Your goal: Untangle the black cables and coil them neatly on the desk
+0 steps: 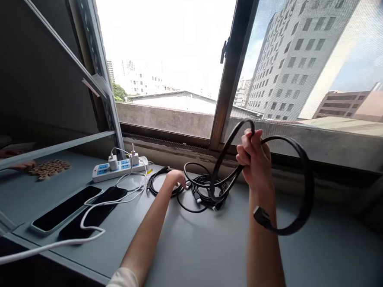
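My right hand (pixel 253 157) is raised in front of the window, its fingers closed around a black cable (pixel 307 188). One large loop of that cable hangs to the right, and its end connector (pixel 261 215) dangles before my wrist. More loops drop leftward toward the table. My left hand (pixel 176 178) reaches low over the table, fingers bent down and pinching black cable beside a coil (pixel 152 187). The fingertips are partly hidden. A second coil of black cable (pixel 201 191), with metal-ended connectors, lies just right of it, under the hanging loops.
At left, a white power strip (pixel 99 173) holds two chargers. White cables (pixel 84 219) run past two dark phones (pixel 67 207) (pixel 95 212). Small brown pieces (pixel 50 168) lie farther left near another person's hand (pixel 24 165). A metal frame post (pixel 116 118) and a window stand behind.
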